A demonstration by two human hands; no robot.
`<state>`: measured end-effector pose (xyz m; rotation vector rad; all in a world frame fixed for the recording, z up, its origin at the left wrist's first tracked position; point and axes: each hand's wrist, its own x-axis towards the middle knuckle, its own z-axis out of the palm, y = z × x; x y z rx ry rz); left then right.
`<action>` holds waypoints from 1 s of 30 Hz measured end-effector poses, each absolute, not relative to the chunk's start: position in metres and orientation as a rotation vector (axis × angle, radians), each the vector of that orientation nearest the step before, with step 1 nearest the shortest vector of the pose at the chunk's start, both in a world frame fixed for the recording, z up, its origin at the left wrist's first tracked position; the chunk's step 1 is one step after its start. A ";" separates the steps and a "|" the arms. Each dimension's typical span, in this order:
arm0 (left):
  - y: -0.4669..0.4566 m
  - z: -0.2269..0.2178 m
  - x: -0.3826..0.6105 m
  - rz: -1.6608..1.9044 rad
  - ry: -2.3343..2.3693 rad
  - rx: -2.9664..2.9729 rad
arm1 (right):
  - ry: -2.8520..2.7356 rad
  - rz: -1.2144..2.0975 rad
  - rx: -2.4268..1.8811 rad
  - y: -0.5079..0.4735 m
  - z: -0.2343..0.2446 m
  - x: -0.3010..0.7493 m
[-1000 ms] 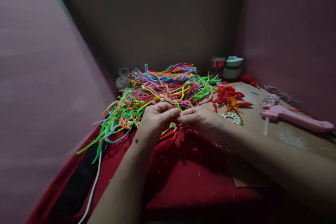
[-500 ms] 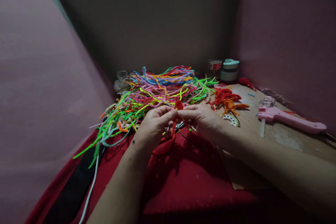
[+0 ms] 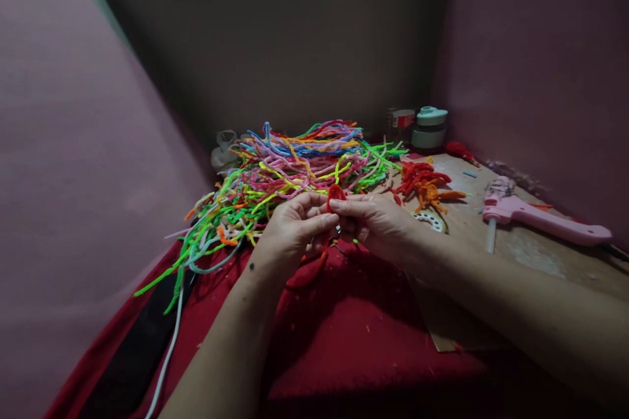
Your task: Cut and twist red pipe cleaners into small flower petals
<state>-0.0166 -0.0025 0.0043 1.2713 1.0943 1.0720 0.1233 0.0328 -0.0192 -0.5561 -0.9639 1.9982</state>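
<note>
Between my two hands is a red pipe cleaner (image 3: 336,194), bent into a small loop at the top. My left hand (image 3: 301,222) pinches it from the left, thumb and fingers closed. From the other side my right hand (image 3: 366,213) grips the loop between thumb and forefinger. A red length hangs below my fingers over the red cloth (image 3: 344,327). Part of a dark-handled metal tool shows behind my fingers, mostly hidden. Just beyond my hands lies a heap of many-coloured pipe cleaners (image 3: 295,167).
At right, a pink glue gun (image 3: 545,219) rests on a brown board (image 3: 472,236). Red and orange bent pieces (image 3: 425,184) and a white ring with holes (image 3: 430,221) lie nearer. A pale green-lidded container (image 3: 430,127) stands behind. A black object (image 3: 140,347) and white cable (image 3: 170,353) lie left.
The red loop has turned and looks rounder and tighter. My left thumb has slid lower, while my right thumb now presses on the loop.
</note>
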 end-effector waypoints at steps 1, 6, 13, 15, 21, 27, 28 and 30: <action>-0.003 0.004 -0.016 1.072 1.090 1.265 | -0.957 2.011 -0.564 0.033 -0.019 0.123; -0.001 0.000 -0.017 1.042 1.106 1.194 | -1.045 1.920 -0.547 0.031 -0.025 0.122; -0.003 -0.002 -0.013 1.064 1.162 1.146 | -1.175 1.896 -0.537 0.031 -0.034 0.121; -0.004 -0.002 -0.013 1.056 1.165 1.145 | -1.160 1.922 -0.488 0.032 -0.033 0.121; -0.004 0.003 -0.016 1.057 1.176 1.169 | -1.147 1.871 -0.401 0.037 -0.020 0.125; -0.006 0.004 -0.014 0.987 1.219 1.241 | -1.384 1.686 -0.495 0.034 -0.014 0.132; -0.006 0.004 -0.013 0.977 1.229 1.257 | -1.397 1.681 -0.511 0.033 -0.014 0.133; -0.007 0.005 -0.012 0.961 1.260 1.290 | -1.380 1.664 -0.543 0.033 -0.015 0.132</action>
